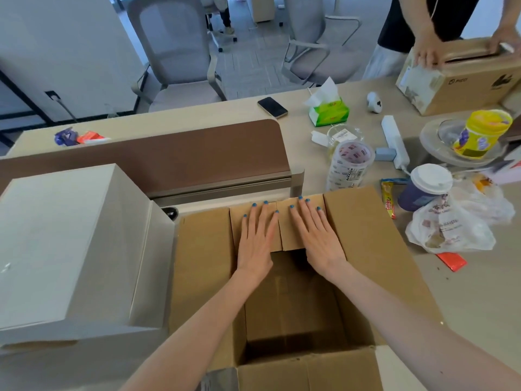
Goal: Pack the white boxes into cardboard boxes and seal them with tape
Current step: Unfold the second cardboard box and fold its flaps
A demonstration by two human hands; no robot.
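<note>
An open cardboard box stands on the desk right in front of me, its side flaps spread out left and right and its inside dark. My left hand and my right hand lie flat, fingers apart, on the box's far flap, side by side. A large white box stands just left of the cardboard box, touching its left flap. A stack of clear tape rolls stands behind the box's far right corner.
A brown partition runs behind the boxes. At right lie a lidded paper cup, a plastic bag, a glass bowl with a yellow tub, a tissue pack and a phone. Another person's hands press a second cardboard box at far right.
</note>
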